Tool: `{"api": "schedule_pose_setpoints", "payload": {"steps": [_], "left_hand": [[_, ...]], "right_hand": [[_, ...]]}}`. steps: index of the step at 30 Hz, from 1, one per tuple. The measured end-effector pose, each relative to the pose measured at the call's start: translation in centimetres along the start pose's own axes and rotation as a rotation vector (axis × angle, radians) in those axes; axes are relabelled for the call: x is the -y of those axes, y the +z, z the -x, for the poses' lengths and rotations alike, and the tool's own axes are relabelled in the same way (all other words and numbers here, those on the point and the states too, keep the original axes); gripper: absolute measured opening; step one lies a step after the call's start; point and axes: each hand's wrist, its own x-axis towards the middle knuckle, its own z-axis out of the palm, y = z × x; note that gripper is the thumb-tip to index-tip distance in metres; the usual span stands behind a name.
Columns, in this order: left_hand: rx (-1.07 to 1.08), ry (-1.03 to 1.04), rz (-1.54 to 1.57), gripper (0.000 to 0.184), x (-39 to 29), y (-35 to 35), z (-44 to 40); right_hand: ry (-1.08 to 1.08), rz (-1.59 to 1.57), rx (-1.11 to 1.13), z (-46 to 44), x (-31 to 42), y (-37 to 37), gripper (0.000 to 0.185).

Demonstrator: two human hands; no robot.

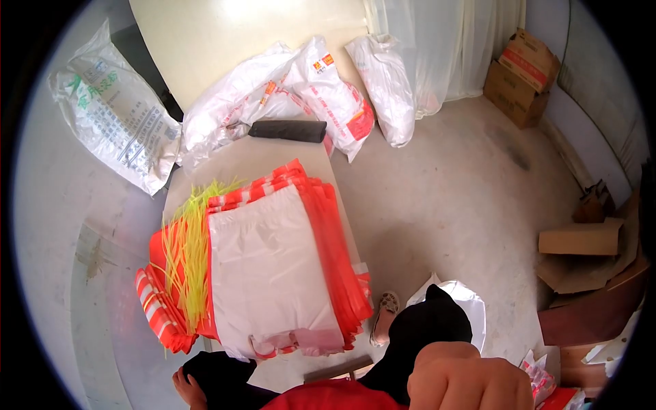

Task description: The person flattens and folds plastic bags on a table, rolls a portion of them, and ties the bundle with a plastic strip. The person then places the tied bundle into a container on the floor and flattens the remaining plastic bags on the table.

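My right hand (468,379) is close to the camera at the bottom right, its fingers curled into a fist; anything inside it is hidden. Low on the left, part of my left hand (189,391) shows beside a black-clothed shape, its visible fingers slightly apart and nothing seen in them. A stack of white and red plastic bags (270,263) lies just above my left hand, on a narrow table (239,162). Thin yellow strips (188,256) lie along the stack's left side, over rolled red-and-white bags (162,314).
A black roll (287,131) lies at the table's far end. Filled white sacks (321,96) stand beyond it, another sack (116,113) at the left. Cardboard boxes (519,89) stand at the back right, opened cardboard (581,239) below them. A white bag (470,301) is on the floor.
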Motion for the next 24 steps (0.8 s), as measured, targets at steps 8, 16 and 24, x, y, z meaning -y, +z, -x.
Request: {"api": "schedule_pose_setpoints", "payload": {"steps": [8, 16, 24], "left_hand": [[-0.015, 0.018, -0.007, 0.042, 0.0, 0.1, 0.0], [-0.017, 0.030, 0.000, 0.041, -0.3, -0.1, 0.0], [0.000, 0.022, -0.005, 0.043, -0.1, 0.1, 0.0]], "right_hand": [[0.006, 0.012, -0.035, 0.0, 0.3, 0.1, 0.040], [-0.165, 0.016, 0.002, 0.0, -1.2, -0.2, 0.041], [-0.035, -0.074, 0.245, 1.1, 0.0, -2.5, 0.019]]}}
